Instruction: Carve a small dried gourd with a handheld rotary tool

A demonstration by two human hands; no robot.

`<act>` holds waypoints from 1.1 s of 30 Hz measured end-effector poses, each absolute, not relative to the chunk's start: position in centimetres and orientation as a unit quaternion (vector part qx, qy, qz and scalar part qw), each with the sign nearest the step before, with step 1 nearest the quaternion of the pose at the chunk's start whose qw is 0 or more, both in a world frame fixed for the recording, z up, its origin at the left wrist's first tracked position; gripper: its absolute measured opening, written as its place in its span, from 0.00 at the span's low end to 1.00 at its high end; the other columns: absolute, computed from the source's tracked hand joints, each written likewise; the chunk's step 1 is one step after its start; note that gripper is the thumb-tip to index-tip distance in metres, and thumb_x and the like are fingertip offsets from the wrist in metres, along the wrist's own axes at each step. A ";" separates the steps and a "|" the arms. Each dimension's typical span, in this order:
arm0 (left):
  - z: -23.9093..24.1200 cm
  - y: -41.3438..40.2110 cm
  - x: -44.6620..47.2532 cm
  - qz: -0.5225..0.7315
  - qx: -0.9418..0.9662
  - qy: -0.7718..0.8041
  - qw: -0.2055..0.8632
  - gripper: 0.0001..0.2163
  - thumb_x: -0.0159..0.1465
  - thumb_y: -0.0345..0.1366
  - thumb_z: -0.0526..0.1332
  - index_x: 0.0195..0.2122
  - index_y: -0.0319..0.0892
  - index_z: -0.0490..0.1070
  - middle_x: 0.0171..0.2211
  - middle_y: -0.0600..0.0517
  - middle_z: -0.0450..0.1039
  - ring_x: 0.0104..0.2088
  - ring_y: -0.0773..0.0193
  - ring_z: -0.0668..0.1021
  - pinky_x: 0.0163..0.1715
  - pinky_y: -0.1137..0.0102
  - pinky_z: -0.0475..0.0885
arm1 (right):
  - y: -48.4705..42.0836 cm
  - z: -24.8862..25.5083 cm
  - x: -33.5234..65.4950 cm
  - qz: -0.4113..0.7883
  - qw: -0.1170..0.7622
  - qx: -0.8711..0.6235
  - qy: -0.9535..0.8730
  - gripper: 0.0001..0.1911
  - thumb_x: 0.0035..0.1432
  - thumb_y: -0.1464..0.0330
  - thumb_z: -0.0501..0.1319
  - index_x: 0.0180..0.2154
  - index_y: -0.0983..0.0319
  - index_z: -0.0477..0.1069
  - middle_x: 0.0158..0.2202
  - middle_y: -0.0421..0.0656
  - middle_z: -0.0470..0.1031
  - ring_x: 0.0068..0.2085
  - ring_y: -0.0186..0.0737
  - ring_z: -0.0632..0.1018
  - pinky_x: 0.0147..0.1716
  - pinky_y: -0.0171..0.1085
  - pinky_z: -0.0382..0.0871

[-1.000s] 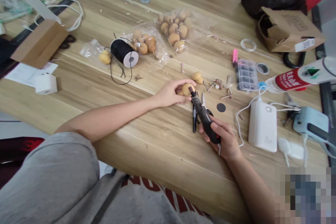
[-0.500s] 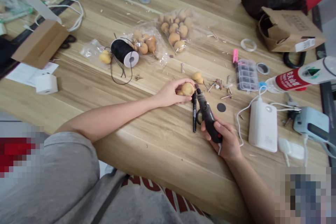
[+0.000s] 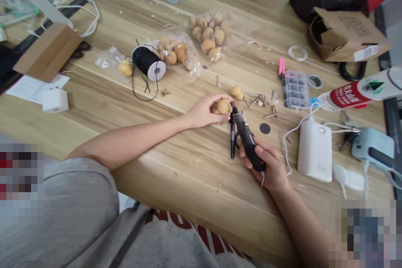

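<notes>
My left hand (image 3: 205, 111) is closed around a small tan gourd (image 3: 223, 107), its round end facing right. In my right hand (image 3: 266, 161) is a black rotary tool (image 3: 248, 140), gripped by its body with the tip pointing up and left. That brownish tip meets the right side of the gourd, or sits very close to it. Beneath the tool lies a black marker pen (image 3: 233, 138), partly covered. Just beyond the hands rests another small gourd (image 3: 236, 92), with several rotary bits (image 3: 260, 101) scattered beside it.
Bagged gourds (image 3: 207, 35) and a spool of black cord (image 3: 148, 63) lie farther back. To the right are a clear compartment box (image 3: 295, 89), a white power bank (image 3: 315, 150), a water bottle (image 3: 354, 90) and a paper bag (image 3: 351, 35). A cardboard box (image 3: 48, 52) stands left.
The rotary tool's tip has shifted slightly left, against or nearer the gourd. My left hand keeps its hold and has hardly moved.
</notes>
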State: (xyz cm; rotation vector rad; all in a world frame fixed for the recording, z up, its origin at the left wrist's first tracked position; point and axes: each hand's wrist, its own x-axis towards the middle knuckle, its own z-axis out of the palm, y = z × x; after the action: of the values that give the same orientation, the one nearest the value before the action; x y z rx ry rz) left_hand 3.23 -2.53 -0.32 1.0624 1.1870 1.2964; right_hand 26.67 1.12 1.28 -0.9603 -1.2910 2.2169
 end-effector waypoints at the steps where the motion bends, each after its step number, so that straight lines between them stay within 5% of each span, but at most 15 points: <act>1: -0.4 -2.5 3.2 0.543 0.441 0.490 0.520 0.22 0.52 0.35 0.70 0.46 0.39 0.65 0.36 0.52 0.72 0.25 0.75 0.72 0.23 0.78 0.70 | 1.1 1.3 26.7 0.793 0.200 -0.344 -0.462 0.17 0.52 0.62 0.66 0.42 0.65 0.75 0.25 0.44 0.77 0.18 0.34 0.67 0.18 0.36 0.56; 33: -0.3 -2.5 3.2 0.535 0.448 0.492 0.521 0.20 0.53 0.34 0.68 0.46 0.41 0.65 0.32 0.56 0.69 0.21 0.77 0.69 0.19 0.79 0.67 | 1.2 1.3 26.7 0.810 0.200 -0.315 -0.451 0.13 0.55 0.64 0.65 0.39 0.66 0.78 0.26 0.45 0.77 0.18 0.30 0.69 0.18 0.34 0.56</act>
State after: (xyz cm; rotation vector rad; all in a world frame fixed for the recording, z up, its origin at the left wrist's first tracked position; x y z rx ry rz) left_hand 3.19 -2.50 -0.34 1.0731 1.1796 1.2819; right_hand 26.66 1.19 1.29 -0.8808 -1.2613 2.2652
